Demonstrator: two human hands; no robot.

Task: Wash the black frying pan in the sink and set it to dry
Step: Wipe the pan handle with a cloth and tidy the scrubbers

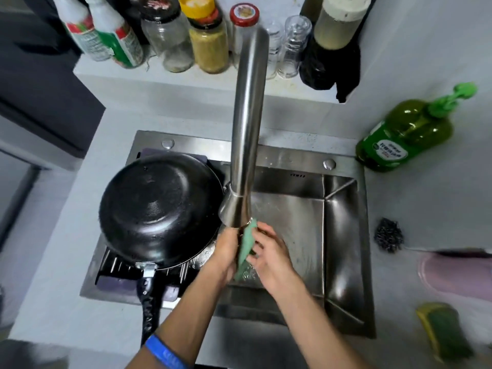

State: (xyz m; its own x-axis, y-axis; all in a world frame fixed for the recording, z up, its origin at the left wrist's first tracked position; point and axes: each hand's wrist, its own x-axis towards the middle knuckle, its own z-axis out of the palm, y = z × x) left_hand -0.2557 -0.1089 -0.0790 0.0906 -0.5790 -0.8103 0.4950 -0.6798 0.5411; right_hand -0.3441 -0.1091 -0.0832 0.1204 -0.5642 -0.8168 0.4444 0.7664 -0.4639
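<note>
Frying pan is seen upturned on the rack, likely heavy, wet and slippery; its handle is best gripped. A green cloth is clasped between left hand and right hand.

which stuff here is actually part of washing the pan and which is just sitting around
In use: black frying pan upside down on the rack; green cloth between left hand and right hand under the tap; sink.

Lying about: soap bottle, steel scourer, sponge, shelf jars.
</note>
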